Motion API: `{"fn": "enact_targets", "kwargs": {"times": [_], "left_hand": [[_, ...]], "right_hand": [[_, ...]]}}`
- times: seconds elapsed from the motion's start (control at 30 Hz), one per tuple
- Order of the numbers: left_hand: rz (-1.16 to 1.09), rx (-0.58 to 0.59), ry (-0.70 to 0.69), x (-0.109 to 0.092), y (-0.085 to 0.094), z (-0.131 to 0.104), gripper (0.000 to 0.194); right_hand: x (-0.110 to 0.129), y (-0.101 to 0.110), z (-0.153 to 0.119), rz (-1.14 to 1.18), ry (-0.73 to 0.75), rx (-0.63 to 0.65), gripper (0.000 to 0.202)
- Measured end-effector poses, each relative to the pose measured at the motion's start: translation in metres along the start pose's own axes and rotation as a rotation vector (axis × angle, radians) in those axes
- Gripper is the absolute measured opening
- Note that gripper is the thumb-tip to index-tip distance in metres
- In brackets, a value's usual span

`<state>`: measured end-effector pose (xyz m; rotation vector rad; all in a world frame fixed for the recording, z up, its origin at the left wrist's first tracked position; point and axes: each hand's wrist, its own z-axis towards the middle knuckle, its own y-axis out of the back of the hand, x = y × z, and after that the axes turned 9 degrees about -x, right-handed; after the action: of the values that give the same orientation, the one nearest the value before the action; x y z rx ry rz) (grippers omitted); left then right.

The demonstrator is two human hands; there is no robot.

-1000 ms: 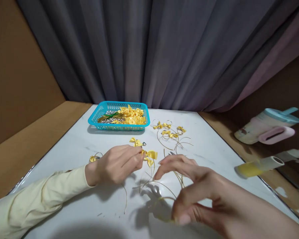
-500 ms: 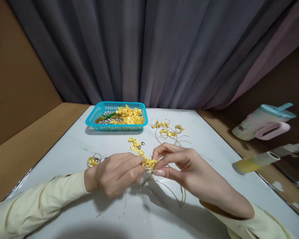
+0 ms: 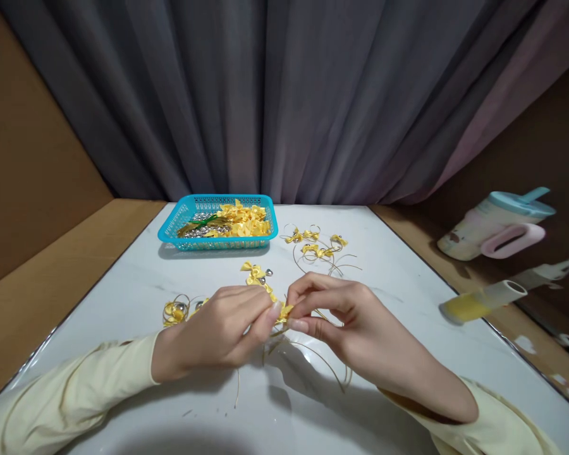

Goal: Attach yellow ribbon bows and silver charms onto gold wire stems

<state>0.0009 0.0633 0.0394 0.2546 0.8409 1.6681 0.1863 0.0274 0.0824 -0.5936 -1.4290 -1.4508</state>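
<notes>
My left hand [image 3: 222, 325] and my right hand [image 3: 344, 319] meet near the middle of the white table. Between their fingertips is a yellow ribbon bow [image 3: 283, 314] on thin gold cord, pinched from both sides. Loops of gold cord [image 3: 322, 355] trail from it below my right hand. Just beyond my fingers lie more yellow bows [image 3: 253, 273] with small silver bells [image 3: 269, 272]. Partly behind my left wrist sits a coiled cord with a yellow bow and a bell [image 3: 176, 311]. Farther back rest several bows on curled cord [image 3: 317, 251].
A blue basket [image 3: 218, 242] of yellow bows and silver bells stands at the back left. On the right are a lidded cup with a pink handle [image 3: 493, 224] and a clear tube with yellow contents [image 3: 478, 303]. A grey curtain [image 3: 246, 101] hangs behind.
My left hand has turned slightly, and its thumb now shows on the bow. My right hand keeps its pinch. The whole view has shifted a little.
</notes>
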Motion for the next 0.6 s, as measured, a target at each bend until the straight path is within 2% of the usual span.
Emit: {"fn": "enact_targets", "kwargs": {"times": [0.23,0.3,0.6], "left_hand": [[0.136,0.017,-0.183,0.0001,-0.0046,0.0019,0.034],[0.143,0.031,-0.199,-0.0007,-0.0049,0.0019,0.034],[0.067,0.101,-0.022,-0.0031,-0.0089,-0.0013,0.023]], "right_hand": [[-0.0010,-0.0046,-0.0014,-0.121,-0.054,-0.065,0.019],[-0.0013,-0.0058,-0.0014,-0.135,-0.060,-0.078,0.020],[-0.0010,-0.0052,-0.0014,-0.179,-0.086,-0.107,0.020]]}}
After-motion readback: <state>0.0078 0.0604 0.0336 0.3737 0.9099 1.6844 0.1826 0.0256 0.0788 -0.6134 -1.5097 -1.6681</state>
